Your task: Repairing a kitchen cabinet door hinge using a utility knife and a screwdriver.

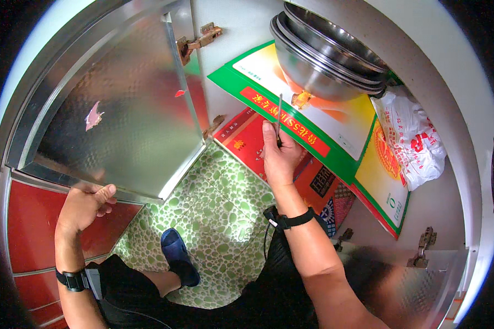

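metal doors (134, 118), two, one tool (280, 117) in hand (281, 159)

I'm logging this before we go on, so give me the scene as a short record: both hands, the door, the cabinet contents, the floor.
left hand: fingers curled at the near edge of the metal-faced door; firmness of grip unclear
right hand: closed on a thin-shafted tool, likely a screwdriver, shaft pointing up the picture
door state: open, rusty upper hinge visible
cabinet contents: stacked steel bowls on a green-edged printed sheet; white plastic bag beside them
floor: green pebble pattern
footwear: blue slipper
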Action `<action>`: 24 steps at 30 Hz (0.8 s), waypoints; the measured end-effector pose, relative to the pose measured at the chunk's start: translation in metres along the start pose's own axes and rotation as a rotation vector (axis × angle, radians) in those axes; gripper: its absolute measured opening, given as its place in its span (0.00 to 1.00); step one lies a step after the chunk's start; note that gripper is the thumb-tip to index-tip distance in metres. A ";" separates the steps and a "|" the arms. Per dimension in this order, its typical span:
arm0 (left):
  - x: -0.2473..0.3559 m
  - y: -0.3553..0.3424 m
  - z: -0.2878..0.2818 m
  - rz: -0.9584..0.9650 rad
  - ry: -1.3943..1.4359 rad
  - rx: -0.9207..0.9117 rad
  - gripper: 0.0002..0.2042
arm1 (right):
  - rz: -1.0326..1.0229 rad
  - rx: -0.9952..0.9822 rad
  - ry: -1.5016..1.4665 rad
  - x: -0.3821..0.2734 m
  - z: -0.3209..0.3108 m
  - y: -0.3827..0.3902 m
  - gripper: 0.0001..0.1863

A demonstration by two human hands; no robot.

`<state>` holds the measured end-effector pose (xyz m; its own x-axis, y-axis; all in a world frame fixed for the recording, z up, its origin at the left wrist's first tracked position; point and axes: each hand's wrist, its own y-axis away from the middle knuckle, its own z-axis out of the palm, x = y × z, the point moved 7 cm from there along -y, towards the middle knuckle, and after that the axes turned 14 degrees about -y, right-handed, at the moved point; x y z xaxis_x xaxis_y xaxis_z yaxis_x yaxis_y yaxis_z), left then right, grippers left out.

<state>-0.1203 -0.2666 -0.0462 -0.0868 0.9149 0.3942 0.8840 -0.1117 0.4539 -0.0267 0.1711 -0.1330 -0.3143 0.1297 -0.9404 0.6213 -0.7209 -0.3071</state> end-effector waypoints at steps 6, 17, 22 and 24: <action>0.000 0.003 -0.002 -0.018 -0.011 0.004 0.21 | 0.116 0.043 -0.087 0.023 0.003 0.000 0.18; 0.026 0.023 0.008 0.217 0.026 -0.038 0.15 | -0.008 -0.073 0.091 -0.002 0.004 0.011 0.16; 0.037 0.029 0.018 0.367 0.009 -0.065 0.10 | 0.066 -0.154 0.190 -0.007 0.009 0.009 0.20; 0.044 0.030 0.021 0.344 -0.026 -0.091 0.09 | 0.134 -0.070 0.021 -0.001 0.010 -0.001 0.20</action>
<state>-0.0877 -0.2220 -0.0317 0.2217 0.8268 0.5169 0.8148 -0.4483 0.3676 -0.0340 0.1645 -0.1303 -0.2109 0.0505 -0.9762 0.7055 -0.6834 -0.1877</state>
